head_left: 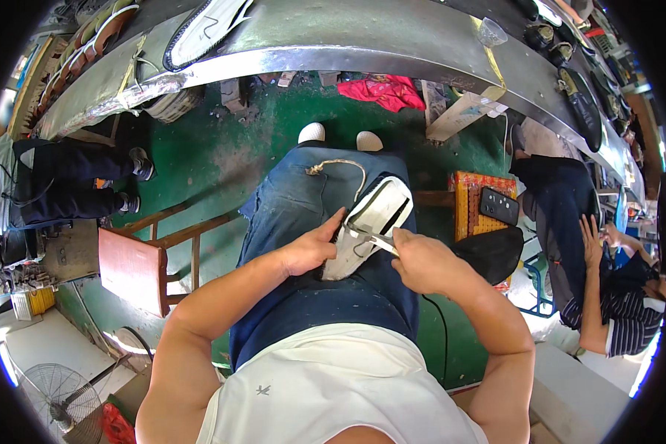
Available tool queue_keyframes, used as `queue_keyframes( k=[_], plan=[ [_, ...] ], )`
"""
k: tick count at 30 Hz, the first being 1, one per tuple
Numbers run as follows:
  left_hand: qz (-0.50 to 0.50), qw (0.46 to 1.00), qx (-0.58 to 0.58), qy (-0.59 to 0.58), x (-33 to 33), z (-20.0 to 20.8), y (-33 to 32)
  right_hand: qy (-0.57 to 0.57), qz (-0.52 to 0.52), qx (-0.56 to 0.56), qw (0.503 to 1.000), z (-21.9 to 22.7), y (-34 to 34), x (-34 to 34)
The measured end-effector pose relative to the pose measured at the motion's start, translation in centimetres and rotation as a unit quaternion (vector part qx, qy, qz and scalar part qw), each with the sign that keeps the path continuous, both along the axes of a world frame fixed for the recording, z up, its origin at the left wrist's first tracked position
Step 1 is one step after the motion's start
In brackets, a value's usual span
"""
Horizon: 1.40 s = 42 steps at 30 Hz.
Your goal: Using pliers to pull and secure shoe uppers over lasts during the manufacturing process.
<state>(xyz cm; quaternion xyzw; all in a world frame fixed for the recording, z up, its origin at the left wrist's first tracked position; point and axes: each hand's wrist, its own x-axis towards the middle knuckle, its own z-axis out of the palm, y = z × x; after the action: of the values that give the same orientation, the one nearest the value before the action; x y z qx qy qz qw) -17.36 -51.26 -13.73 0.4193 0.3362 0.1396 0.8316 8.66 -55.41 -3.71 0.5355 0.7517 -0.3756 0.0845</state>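
Observation:
A white shoe [392,200], sole side up with a long dark opening along its far part, lies slanted across my lap on a worn blue apron [285,200]. My left hand [313,248] is closed on its left edge, thumb pointing up along the side. In my right hand [425,260] is a silver plier-like tool [374,238]; its metal end rests against the middle of the shoe. Its exact kind is partly hidden by my fingers. A thin tan cord [340,162] curves over the apron, just beyond the shoe.
Across the front runs a metal-edged workbench [333,55] bearing a white shoe upper [206,33] and black shoes [581,107]. A reddish stool [133,270] stands left. At right are a phone [499,206], a black bag [490,253] and a seated person [562,222]. Another person's legs [81,177] show left.

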Motion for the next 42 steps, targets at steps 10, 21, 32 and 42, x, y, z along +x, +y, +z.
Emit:
queue_keyframes(
  k=[10,21,32,42],
  plan=[
    [0.221,0.948,0.056,0.221,3.6,-3.9,-0.2,0.051,-0.049,0.076,0.995,-4.4,-2.3,-2.0],
    [0.106,0.807,0.535,0.225,2.9,-3.0,0.6,0.026,-0.17,0.058,0.983,-5.0,-3.8,0.3],
    [-0.207,0.755,0.537,0.313,3.3,0.3,2.3,0.155,-0.282,0.118,0.939,-5.2,-0.4,1.5],
    [-0.024,0.886,0.391,0.246,0.9,-2.6,-0.7,0.104,-0.202,0.069,0.971,-4.0,0.2,1.3]
  ],
)
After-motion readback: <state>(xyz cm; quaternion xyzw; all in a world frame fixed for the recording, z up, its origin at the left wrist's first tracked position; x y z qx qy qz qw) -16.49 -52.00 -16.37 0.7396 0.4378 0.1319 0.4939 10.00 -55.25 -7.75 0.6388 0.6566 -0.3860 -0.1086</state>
